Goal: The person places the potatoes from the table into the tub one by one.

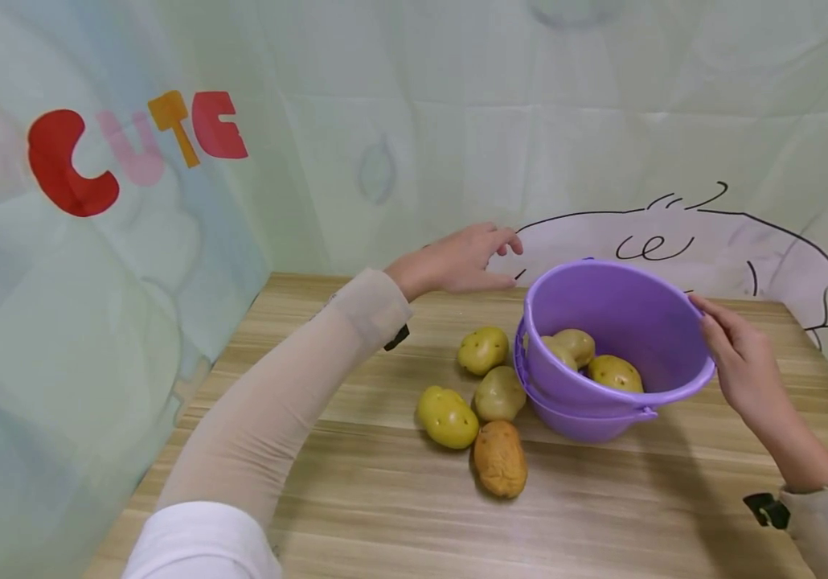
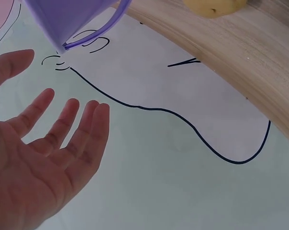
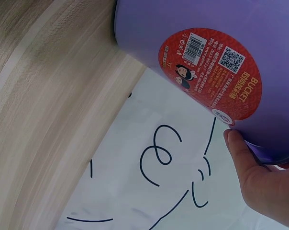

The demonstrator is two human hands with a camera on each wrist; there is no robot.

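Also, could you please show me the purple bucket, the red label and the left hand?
Purple bucket [image 1: 631, 314], head view, inner wall.
Red label [image 3: 210, 76], right wrist view, printed middle.
Left hand [image 1: 460, 260], head view, back of hand.

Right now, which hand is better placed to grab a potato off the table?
Probably the left hand: it is empty and on the loose potatoes' side of the bucket, while the right hand grips the bucket.

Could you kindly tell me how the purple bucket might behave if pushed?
The purple bucket may tip if pushed high, being wider at the mouth than the base. The rounded potatoes inside could roll. Its smooth surface might feel slippery.
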